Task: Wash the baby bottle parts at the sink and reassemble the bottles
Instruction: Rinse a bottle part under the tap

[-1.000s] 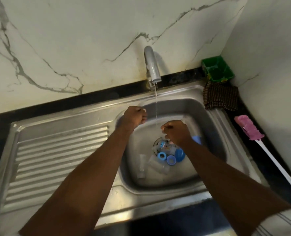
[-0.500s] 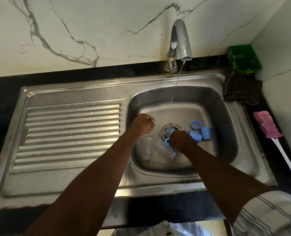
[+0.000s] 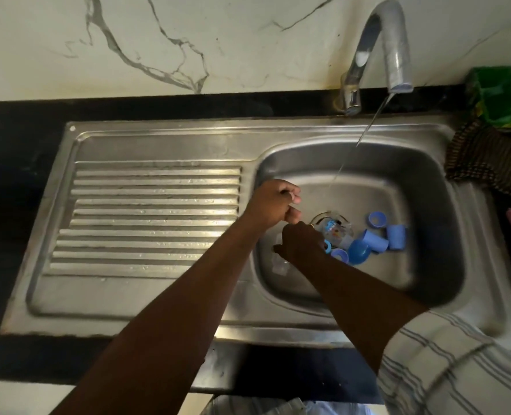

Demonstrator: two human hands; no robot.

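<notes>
Sink (image 3: 427,181) | tap (image 3: 395,49) running | blue bottle parts (image 3: 377,235) loose in basin nr drain, none assembled | L hand (image 3: 273,205) clenched, contents unclear | R hand (image 3: 300,242) reaching among parts, grip can't tell | wash early, reassembly pending

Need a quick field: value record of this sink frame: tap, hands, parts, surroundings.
tap: running, thin stream falls into the basin
sink basin: steel, drainboard to its left
left hand: fist closed, over the basin's left edge; contents not visible
right hand: low in the basin by the drain, grip hidden
blue bottle parts: loose cluster right of the drain
clear bottle: lying over the drain
green container: back right corner
</notes>
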